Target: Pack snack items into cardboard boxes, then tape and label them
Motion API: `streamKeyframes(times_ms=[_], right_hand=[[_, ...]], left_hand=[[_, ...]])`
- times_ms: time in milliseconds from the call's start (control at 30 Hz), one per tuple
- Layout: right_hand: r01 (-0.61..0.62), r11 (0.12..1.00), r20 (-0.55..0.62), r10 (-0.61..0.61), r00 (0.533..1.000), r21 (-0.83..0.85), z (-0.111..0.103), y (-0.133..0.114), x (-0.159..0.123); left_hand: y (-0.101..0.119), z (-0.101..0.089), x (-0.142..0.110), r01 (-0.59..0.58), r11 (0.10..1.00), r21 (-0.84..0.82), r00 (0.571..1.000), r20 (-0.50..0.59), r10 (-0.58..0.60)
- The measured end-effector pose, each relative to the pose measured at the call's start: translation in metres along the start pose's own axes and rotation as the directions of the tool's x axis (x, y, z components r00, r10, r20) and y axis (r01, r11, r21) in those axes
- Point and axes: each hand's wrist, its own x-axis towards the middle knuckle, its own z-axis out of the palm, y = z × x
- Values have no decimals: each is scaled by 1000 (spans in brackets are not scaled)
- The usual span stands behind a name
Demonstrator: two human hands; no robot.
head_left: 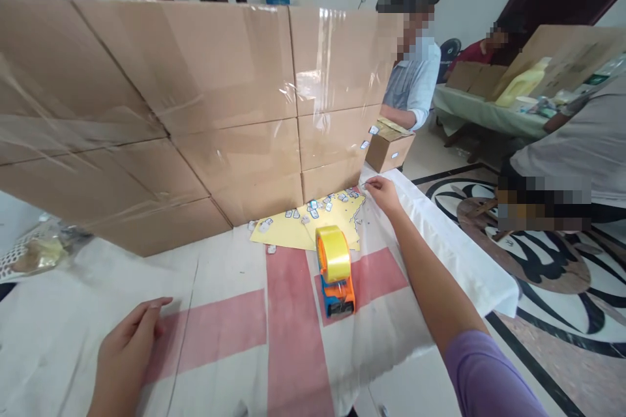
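My right hand reaches past the right end of the yellow sheet, thumb and fingertips pinched together; anything between them is too small to make out. Several small white-and-blue labels lie scattered on that sheet. Over the pale cloth at the lower left is my left hand, holding nothing, its index finger stretched out and the other fingers partly hidden. Behind the sheet rises a wall of cardboard boxes under shiny clear tape. A tape dispenser with a yellowish roll stands between my hands.
A smaller carton with labels on it sits at the table's far right corner. The white cloth hangs over the right edge. A person stands behind the boxes; others are near a second table. A plastic-wrapped item lies left.
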Motion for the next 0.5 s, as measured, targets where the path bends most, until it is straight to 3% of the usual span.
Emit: streamKeyframes(times_ms=[133, 267, 367, 500], right_hand=[[104, 992, 151, -113, 982, 65, 31, -43, -20], [83, 997, 203, -82, 976, 1, 53, -63, -29], [48, 993, 158, -31, 987, -108, 52, -71, -31], [31, 978, -1, -31, 1000, -204, 29, -92, -41]], left_hand=[[-11, 2, 4, 10, 999, 40, 996, 93, -14], [-8, 3, -1, -39, 997, 61, 988, 153, 29], [-4, 3, -5, -64, 996, 63, 981, 188, 51], [-1, 3, -7, -89, 995, 33, 973, 217, 80]])
